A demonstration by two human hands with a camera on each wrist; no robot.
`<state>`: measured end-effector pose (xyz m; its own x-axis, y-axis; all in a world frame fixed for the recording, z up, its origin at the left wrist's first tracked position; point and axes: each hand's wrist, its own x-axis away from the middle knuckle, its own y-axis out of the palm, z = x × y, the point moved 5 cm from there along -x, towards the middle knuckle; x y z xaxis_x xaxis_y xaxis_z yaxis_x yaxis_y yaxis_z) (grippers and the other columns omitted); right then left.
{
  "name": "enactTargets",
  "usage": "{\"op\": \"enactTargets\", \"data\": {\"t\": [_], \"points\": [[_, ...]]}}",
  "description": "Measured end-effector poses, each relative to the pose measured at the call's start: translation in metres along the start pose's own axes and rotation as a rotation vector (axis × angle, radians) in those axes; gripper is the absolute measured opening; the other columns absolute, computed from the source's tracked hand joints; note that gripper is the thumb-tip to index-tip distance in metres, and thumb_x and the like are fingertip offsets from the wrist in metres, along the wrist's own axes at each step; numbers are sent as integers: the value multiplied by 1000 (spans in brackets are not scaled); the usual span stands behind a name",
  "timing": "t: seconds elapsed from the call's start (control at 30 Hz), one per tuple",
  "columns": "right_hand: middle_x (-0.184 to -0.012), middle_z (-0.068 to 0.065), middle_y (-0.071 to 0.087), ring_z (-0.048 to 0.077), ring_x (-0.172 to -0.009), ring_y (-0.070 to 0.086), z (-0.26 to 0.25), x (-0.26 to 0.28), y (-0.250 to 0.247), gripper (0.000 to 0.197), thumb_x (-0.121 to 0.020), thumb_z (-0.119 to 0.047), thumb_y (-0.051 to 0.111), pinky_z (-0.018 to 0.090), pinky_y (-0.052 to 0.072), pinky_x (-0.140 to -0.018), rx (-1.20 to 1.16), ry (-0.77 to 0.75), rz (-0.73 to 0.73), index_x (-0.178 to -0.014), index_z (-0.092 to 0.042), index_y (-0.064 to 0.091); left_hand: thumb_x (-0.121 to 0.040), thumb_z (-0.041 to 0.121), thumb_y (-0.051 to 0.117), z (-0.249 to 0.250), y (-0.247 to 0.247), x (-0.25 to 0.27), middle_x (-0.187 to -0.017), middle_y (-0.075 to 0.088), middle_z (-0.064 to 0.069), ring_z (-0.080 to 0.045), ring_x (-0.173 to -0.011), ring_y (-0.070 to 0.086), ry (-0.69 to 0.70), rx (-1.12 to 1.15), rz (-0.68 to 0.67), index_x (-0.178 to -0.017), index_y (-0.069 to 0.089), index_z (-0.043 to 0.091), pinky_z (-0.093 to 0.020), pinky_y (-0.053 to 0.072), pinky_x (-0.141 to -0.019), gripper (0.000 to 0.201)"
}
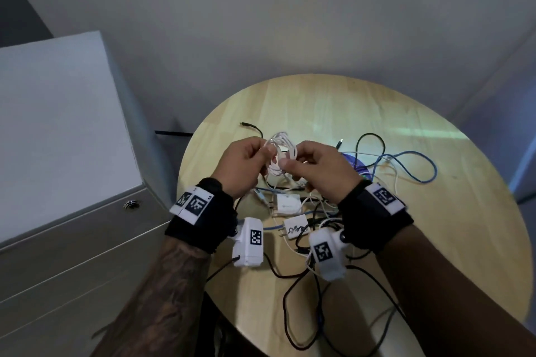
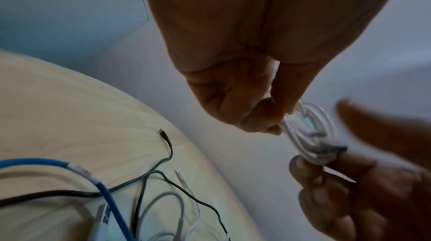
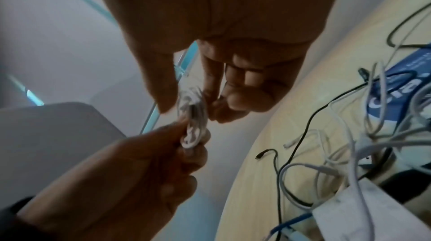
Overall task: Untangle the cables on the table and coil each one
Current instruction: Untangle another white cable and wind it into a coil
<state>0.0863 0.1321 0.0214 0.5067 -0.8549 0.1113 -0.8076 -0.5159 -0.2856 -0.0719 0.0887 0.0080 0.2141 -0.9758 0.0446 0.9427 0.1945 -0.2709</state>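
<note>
A small white cable coil (image 1: pixel 281 153) hangs in the air above the round wooden table (image 1: pixel 333 101), held between both hands. My left hand (image 1: pixel 246 164) pinches its left side with thumb and fingertips. My right hand (image 1: pixel 313 166) pinches its right side. The left wrist view shows the same white cable coil (image 2: pixel 307 132) at my left hand's fingertips, with the other hand's fingers under it. In the right wrist view the white cable coil (image 3: pixel 193 125) sits between my thumb and fingers. A tangle of cables (image 1: pixel 307 211) lies below on the table.
A blue cable (image 1: pixel 412 166) loops at the right, beside black cables (image 1: pixel 368 139) and a blue disc (image 1: pixel 355 164). Two white power adapters (image 1: pixel 287 204) lie in the tangle. A black cable end (image 1: pixel 249 126) lies at the far left. A grey cabinet (image 1: pixel 63 136) stands left of the table.
</note>
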Motion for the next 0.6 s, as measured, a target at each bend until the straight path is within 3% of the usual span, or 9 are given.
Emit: {"op": "enactTargets", "data": {"t": [0.07, 0.17, 0.23, 0.3, 0.37, 0.47, 0.53, 0.6], "points": [[-72, -6, 65, 9, -66, 56, 2, -6, 6, 6, -90, -20, 69, 22, 44, -52, -106, 43, -68, -84, -20, 68, -101, 22, 52, -3, -2, -1, -71, 50, -14, -18, -58, 44, -45, 167, -45, -91, 60, -7, -24, 35, -44, 32], [-76, -3, 61, 7, -69, 54, 4, -10, 13, 13, -96, -12, 57, 21, 42, -56, -379, 110, -201, -92, -16, 69, -101, 19, 48, -2, 0, 4, -72, 48, -8, -8, -54, 43, -140, 573, -164, -94, 59, 2, -19, 32, -39, 22], [-80, -2, 61, 6, -69, 55, 5, -9, 19, 16, -98, -12, 53, 21, 43, -59, -447, 137, -228, -99, -16, 69, -101, 17, 47, -2, 0, 3, -71, 52, -3, -6, -53, 44, -177, 612, -187, -97, 59, 3, -18, 33, -39, 18], [-86, -1, 65, 9, -74, 59, 13, -10, 17, 15, -98, -17, 56, 21, 48, -61, -344, 145, -153, -101, -18, 70, -100, 18, 53, -10, -7, -1, -68, 55, -1, -7, -54, 46, -191, 428, -103, -95, 60, 5, -19, 36, -41, 16], [-92, -6, 69, 11, -81, 65, 22, -6, 1, 14, -96, -28, 60, 24, 51, -66, -51, 100, -32, -104, -23, 70, -97, 18, 58, -23, -21, -14, -69, 58, -3, -11, -57, 49, -185, 143, 62, -83, 63, 8, -21, 40, -41, 18], [-98, -11, 70, 5, -86, 66, 37, 12, -21, 18, -92, -34, 64, 21, 48, -74, 160, 67, 47, -109, -28, 69, -96, 20, 59, -50, -44, -39, -71, 60, -7, -19, -62, 52, -263, -126, 234, -75, 64, 14, -26, 48, -46, 23], [-93, -9, 69, 3, -82, 65, 47, 28, -32, 14, -91, -29, 66, 17, 48, -73, 142, 57, 77, -105, -28, 69, -95, 23, 61, -70, -56, -55, -76, 64, -12, -27, -68, 56, -346, -244, 264, -80, 67, 12, -32, 54, -58, 19], [-91, -5, 69, 6, -82, 65, 56, 43, -39, 12, -91, -24, 66, 14, 49, -73, 130, 46, 108, -102, -28, 68, -92, 23, 64, -84, -64, -67, -91, 69, -15, -32, -83, 64, -384, -403, 258, -94, 70, 10, -32, 51, -71, 15]]}}
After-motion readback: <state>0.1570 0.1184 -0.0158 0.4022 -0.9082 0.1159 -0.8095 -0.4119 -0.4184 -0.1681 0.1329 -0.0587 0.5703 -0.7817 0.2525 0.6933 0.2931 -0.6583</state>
